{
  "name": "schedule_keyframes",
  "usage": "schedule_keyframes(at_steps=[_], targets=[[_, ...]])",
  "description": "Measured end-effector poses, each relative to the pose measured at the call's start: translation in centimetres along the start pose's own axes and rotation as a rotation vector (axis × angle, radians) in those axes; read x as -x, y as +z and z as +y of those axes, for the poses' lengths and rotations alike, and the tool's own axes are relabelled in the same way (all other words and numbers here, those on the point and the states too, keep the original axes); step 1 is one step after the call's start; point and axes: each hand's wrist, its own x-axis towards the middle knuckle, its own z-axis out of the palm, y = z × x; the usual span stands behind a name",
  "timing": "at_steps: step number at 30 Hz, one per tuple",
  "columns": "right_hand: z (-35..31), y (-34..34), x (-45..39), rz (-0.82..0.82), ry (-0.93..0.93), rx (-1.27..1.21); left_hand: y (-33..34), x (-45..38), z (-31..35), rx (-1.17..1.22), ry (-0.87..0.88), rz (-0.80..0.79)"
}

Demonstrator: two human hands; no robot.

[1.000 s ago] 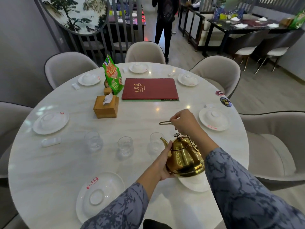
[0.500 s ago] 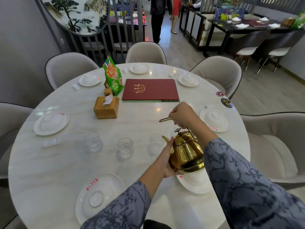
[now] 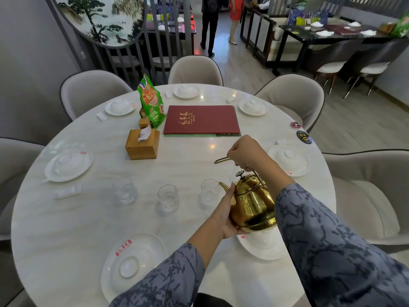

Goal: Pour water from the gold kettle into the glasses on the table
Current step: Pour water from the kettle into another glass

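A gold kettle (image 3: 252, 207) hangs above the round white table (image 3: 77, 218), lifted off a white plate (image 3: 259, 249). My right hand (image 3: 245, 154) is closed on its thin wire handle from above. Cupped against the kettle's left side and underside is my left hand (image 3: 223, 213). The spout (image 3: 223, 186) points left at the rim of the right glass (image 3: 209, 192). The middle glass (image 3: 167, 197) and the left glass (image 3: 125, 190) stand in a row beside it. All three look clear; no stream shows.
A wooden tissue box (image 3: 142, 144), a green snack bag (image 3: 151, 103) and a red menu (image 3: 201, 120) lie mid-table. White place settings ring the edge, one near me (image 3: 132, 262). Padded chairs surround the table; two people stand in the far aisle.
The kettle has risen off its plate and moved slightly toward the right glass, with both hands still on it. A second person has come into view in the aisle.
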Motion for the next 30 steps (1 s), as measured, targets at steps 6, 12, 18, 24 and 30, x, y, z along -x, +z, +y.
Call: schedule_keyframes(at_steps=[6, 12, 18, 24, 30], targets=[[0.0, -0.1, 0.0, -0.013, 0.002, 0.009, 0.0, -0.1, -0.2, 0.002, 0.002, -0.002], [-0.2, -0.2, 0.1, -0.01, -0.009, 0.02, 0.1, -0.2, -0.4, 0.013, 0.004, -0.014], [-0.6, -0.5, 0.1, -0.027, 0.003, 0.023, 0.4, 0.2, -0.2, 0.025, -0.004, -0.02], [-0.4, -0.2, -0.2, -0.035, 0.014, 0.031, 0.5, 0.7, -0.3, 0.025, -0.009, -0.008], [0.6, 0.8, -0.2, -0.014, 0.021, 0.024, 0.1, 0.5, -0.5, -0.006, -0.001, 0.038]])
